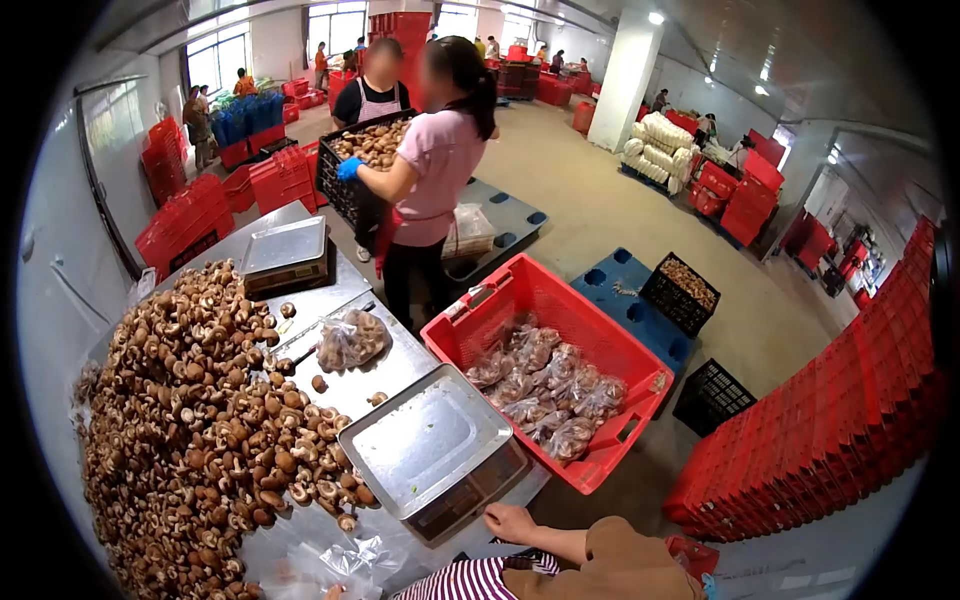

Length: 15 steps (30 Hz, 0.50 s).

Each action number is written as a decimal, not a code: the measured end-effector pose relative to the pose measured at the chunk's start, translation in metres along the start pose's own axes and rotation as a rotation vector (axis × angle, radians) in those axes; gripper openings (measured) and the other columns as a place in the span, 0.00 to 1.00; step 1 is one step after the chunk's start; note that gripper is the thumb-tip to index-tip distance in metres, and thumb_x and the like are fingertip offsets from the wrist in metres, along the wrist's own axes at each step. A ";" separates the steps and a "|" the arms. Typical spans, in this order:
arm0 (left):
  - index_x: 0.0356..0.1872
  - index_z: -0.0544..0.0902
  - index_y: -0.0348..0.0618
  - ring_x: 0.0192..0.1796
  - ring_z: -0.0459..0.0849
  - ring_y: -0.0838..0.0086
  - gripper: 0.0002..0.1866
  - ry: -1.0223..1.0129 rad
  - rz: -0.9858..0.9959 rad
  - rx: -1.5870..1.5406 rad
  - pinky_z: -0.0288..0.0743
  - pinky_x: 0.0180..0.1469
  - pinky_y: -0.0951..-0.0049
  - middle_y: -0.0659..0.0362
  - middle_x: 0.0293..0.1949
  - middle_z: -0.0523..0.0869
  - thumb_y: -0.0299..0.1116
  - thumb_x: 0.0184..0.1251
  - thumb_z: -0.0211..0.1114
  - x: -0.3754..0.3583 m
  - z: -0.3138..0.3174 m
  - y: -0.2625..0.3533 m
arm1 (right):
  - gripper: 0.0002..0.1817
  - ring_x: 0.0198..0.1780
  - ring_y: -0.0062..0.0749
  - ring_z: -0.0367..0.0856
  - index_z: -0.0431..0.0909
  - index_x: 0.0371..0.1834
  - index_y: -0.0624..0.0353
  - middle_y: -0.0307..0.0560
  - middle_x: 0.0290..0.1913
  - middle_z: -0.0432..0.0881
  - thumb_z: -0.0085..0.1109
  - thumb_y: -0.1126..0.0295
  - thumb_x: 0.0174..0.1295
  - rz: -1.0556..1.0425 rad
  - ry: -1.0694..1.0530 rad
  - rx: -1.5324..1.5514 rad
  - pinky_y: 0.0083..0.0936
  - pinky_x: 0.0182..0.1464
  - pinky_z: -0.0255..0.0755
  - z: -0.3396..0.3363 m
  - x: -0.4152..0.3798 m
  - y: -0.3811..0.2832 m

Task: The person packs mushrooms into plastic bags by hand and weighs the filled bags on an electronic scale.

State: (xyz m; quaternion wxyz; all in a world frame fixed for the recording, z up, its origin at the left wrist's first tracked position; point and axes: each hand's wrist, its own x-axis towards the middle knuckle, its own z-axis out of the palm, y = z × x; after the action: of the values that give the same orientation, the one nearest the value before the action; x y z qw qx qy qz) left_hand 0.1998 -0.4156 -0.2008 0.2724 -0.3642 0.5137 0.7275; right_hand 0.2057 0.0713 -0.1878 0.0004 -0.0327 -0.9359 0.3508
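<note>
My right hand (510,522) rests at the table's edge beside the scale, its fingers curled in, with nothing visible in it. Only a sliver of my left hand (335,592) shows at the bottom edge, by the clear plastic bags (320,550); its fingers are mostly hidden. The scale (428,440) has a bare metal pan with a few small specks. A big heap of brown mushrooms (200,400) covers the left of the metal table. Behind the scale lies a filled bag of mushrooms (352,340). A red crate (600,460) at the right holds several bagged portions.
A second scale (285,250) stands at the table's far end. Beyond it, two people stand at a black crate of mushrooms (370,145); one wears a blue glove. Stacked red crates (810,400) line the right. Blue pallets (620,290) and black crates (712,398) sit on the floor.
</note>
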 end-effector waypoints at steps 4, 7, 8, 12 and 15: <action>0.52 0.80 0.42 0.32 0.82 0.64 0.20 -0.003 -0.015 0.010 0.80 0.33 0.64 0.55 0.35 0.86 0.46 0.69 0.68 0.000 -0.001 0.000 | 0.11 0.36 0.55 0.85 0.81 0.35 0.57 0.54 0.34 0.85 0.58 0.60 0.65 0.107 0.148 -0.121 0.48 0.37 0.78 -0.002 0.012 0.008; 0.51 0.81 0.42 0.32 0.82 0.65 0.20 -0.006 -0.017 0.048 0.80 0.33 0.64 0.55 0.35 0.86 0.46 0.69 0.68 0.002 -0.015 0.001 | 0.12 0.34 0.55 0.85 0.81 0.33 0.55 0.52 0.32 0.85 0.58 0.59 0.64 0.072 0.158 -0.151 0.49 0.34 0.78 0.000 0.014 0.010; 0.50 0.81 0.42 0.32 0.82 0.65 0.20 -0.003 -0.021 0.059 0.80 0.33 0.64 0.55 0.35 0.86 0.46 0.69 0.68 0.000 -0.017 0.002 | 0.12 0.32 0.53 0.85 0.81 0.34 0.55 0.51 0.33 0.86 0.57 0.59 0.65 0.029 0.170 -0.163 0.47 0.32 0.78 -0.002 0.014 0.007; 0.49 0.81 0.42 0.32 0.82 0.65 0.19 0.005 -0.063 0.094 0.80 0.33 0.65 0.55 0.34 0.86 0.47 0.69 0.68 -0.016 0.002 0.013 | 0.10 0.32 0.52 0.85 0.80 0.30 0.55 0.53 0.30 0.85 0.60 0.61 0.63 0.027 0.232 -0.165 0.47 0.32 0.78 -0.001 0.015 0.005; 0.39 0.82 0.43 0.29 0.81 0.68 0.18 0.006 0.038 -0.079 0.79 0.35 0.64 0.58 0.27 0.84 0.50 0.70 0.67 -0.006 0.003 0.008 | 0.09 0.30 0.52 0.85 0.79 0.29 0.55 0.52 0.29 0.85 0.61 0.63 0.62 0.022 0.244 -0.185 0.47 0.31 0.77 0.000 0.017 0.008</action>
State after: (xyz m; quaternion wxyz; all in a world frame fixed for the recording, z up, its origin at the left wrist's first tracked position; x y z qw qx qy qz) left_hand 0.1966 -0.4153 -0.1907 0.2423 -0.3669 0.4922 0.7513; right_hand 0.1890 0.0780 -0.1933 0.1074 -0.0855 -0.9568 0.2564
